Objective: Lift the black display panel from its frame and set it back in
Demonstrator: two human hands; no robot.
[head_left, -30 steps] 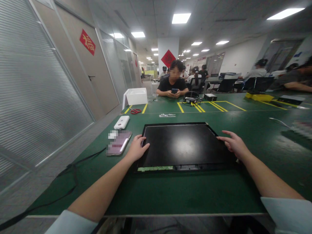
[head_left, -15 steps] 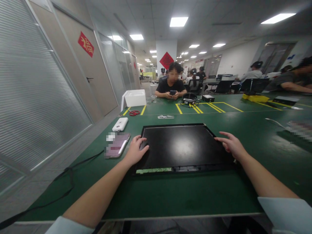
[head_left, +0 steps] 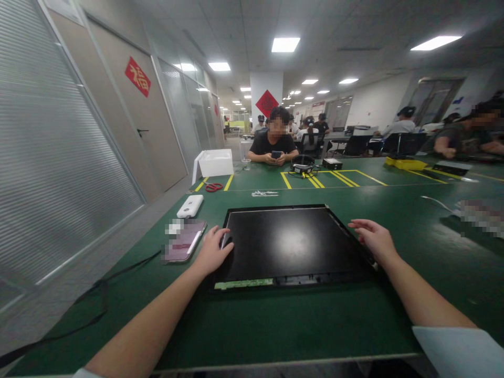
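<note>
Left hand point(head_left: 212, 251) rests loosely open on the near-left edge of the flat black screen panel point(head_left: 289, 241), right hand point(head_left: 374, 239) open on its right edge, neither really gripping. Looks like squaring-up; a lift would need fingers under both sides. Panel lies face-up on the green counter point(head_left: 275, 320), long axis left-right, circuit strip toward me, phone point(head_left: 183, 240) beyond left.

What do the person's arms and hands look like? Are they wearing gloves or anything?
No gloves: the left hand and the right hand are both bare, with no rings, watch or bracelets showing. The forearms are bare too. A pale, light-blue sleeve ends above the right forearm, pushed or cut short, and only a sliver of matching pale cloth shows at the left arm's bottom edge.
</note>
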